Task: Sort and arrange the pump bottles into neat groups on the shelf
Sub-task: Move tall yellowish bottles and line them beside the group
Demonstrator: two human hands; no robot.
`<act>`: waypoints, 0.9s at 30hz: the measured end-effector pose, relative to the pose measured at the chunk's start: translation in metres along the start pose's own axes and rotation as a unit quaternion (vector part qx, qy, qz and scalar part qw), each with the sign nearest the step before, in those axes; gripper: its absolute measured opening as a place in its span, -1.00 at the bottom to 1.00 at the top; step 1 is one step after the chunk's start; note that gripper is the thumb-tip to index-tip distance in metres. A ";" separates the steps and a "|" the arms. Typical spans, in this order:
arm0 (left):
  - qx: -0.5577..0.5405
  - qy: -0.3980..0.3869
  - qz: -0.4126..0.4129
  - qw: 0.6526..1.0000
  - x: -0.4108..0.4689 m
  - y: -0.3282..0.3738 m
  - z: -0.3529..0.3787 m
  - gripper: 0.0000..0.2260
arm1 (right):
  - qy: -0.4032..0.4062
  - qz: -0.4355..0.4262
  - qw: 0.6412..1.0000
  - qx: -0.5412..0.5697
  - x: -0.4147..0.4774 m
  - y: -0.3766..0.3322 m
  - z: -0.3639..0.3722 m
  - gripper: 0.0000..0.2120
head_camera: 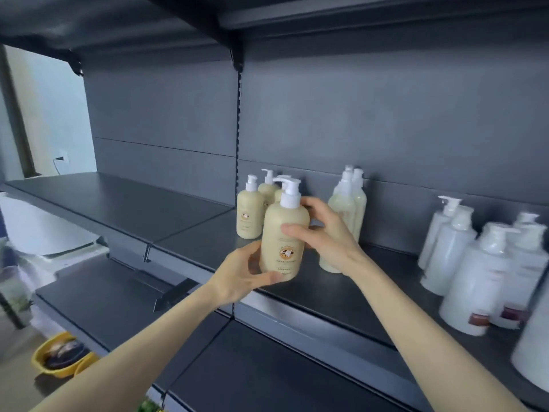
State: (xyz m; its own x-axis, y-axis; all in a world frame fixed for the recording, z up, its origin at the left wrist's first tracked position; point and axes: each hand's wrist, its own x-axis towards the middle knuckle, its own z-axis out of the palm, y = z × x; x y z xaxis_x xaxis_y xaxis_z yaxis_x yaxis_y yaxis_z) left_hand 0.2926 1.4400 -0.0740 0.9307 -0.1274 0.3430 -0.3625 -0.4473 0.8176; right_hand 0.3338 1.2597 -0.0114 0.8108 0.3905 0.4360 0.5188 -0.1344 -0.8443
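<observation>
- My two bare forearms come up from the bottom edge, the left forearm slanting in from the lower left and the right forearm from the lower right.
- Low on the left, below the shelving, a yellow basin holds something dark that I cannot make out.
- My left hand cups the base of a cream pump bottle: the thumb lies across the lower front and the fingers curl round behind.
- That bottle is upright at the front edge of the dark shelf, with its white pump spout pointing left and a small brown-and-white picture on its label. I cannot tell whether its base touches the shelf.
- Just behind it to the left, further cream bottles of the same kind stand close together near the back panel.
- My right hand grips the same bottle higher up, thumb on the front of its middle and fingers wrapped round its shoulder.
- Behind that hand, tall pale bottles stand in a tight row running towards the back.
- Well apart at the right end of the shelf, white pump bottles stand crowded together, blurred.
</observation>
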 end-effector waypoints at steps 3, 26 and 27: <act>0.029 -0.007 -0.009 1.000 0.027 -0.030 -0.026 -0.58 | 0.003 0.004 1.000 -0.003 0.036 0.018 0.021 -0.56; 0.008 -0.191 0.065 0.980 0.136 -0.151 -0.102 -0.49 | 0.196 0.078 0.974 -0.081 0.120 0.074 0.118 -0.57; 0.002 -0.188 0.068 0.980 0.136 -0.152 -0.102 -0.48 | 0.197 0.082 0.973 -0.085 0.121 0.075 0.120 -0.57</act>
State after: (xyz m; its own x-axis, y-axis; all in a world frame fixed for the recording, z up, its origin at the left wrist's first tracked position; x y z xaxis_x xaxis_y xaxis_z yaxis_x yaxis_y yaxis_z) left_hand 0.4693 1.5807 -0.1049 0.8262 -0.5032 0.2534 -0.4853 -0.4070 0.7738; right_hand 0.4382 1.4060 -0.0592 0.9102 -0.0239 0.4134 0.3837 -0.3270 -0.8636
